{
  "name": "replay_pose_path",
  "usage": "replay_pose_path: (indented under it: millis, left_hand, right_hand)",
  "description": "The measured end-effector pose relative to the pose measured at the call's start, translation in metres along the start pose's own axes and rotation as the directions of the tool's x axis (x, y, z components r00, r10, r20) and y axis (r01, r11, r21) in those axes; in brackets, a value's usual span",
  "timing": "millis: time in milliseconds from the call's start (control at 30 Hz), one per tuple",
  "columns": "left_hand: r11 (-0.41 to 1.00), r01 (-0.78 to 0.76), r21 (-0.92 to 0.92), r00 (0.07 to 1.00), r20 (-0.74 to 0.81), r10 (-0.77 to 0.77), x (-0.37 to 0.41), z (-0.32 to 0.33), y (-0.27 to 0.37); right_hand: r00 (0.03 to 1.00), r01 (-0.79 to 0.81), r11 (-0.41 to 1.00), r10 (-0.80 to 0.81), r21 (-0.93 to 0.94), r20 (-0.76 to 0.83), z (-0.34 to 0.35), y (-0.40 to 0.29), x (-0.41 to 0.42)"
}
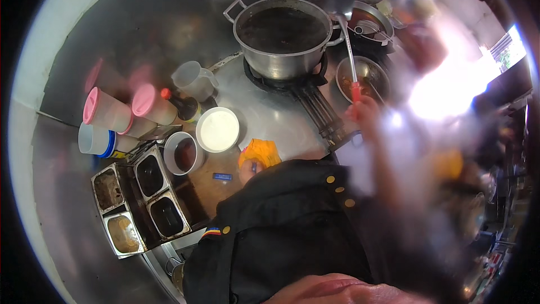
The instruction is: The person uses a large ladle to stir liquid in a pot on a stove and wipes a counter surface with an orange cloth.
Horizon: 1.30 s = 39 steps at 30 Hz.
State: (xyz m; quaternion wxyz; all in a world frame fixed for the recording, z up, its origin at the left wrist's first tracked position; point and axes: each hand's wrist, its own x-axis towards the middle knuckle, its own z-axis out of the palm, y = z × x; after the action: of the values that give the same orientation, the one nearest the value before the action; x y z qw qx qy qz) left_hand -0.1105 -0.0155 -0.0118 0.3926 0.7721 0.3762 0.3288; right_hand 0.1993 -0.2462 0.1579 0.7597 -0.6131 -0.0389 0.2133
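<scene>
My right hand grips the red handle of a long metal cooking utensil. Its broad head, raised beside the right handle of a large aluminium pot, is too blurred to tell ladle from spatula. Dark liquid fills much of the pot, which stands on a black gas burner. Low in front of my body, my left hand is closed at a bunched orange cloth, partly hidden by my black jacket. A small dark blue thing shows at that hand.
Left of the cloth stand a bowl of white contents, a tub of dark red liquid and a blue lighter-like object. Pink-lidded containers, a sauce bottle, a plastic jug and metal bins line the left. A metal bowl sits right.
</scene>
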Motion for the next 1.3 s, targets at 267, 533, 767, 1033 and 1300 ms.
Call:
replay_pose_path:
  millis: [267,533,767,1033,1300]
  left_hand:
    - [0.999,0.010,-0.044,0.999,0.044,-0.008,0.000,-0.001,0.003]
    - [0.992,-0.093,0.081,0.996,-0.002,0.094,-0.001,0.004,-0.020]
    - [0.993,-0.070,0.090,0.997,0.027,0.068,-0.001,0.000,-0.007]
    - [0.991,-0.121,0.057,0.990,-0.065,0.125,-0.002,0.003,-0.008]
    - [0.985,-0.102,0.139,0.994,-0.022,0.106,0.000,0.003,-0.016]
  right_hand:
    - [0.995,-0.078,0.979,0.066,0.187,0.068,0.039,0.015,0.012]
    - [0.994,0.107,0.994,-0.107,0.031,0.001,0.033,-0.021,0.013]
    - [0.945,0.278,0.956,-0.290,0.092,0.149,0.059,-0.045,0.005]
    - [0.923,0.153,0.980,-0.187,0.127,0.335,0.116,-0.071,-0.022]
    - [0.896,-0.042,0.968,-0.073,0.248,0.437,0.140,-0.057,-0.009]
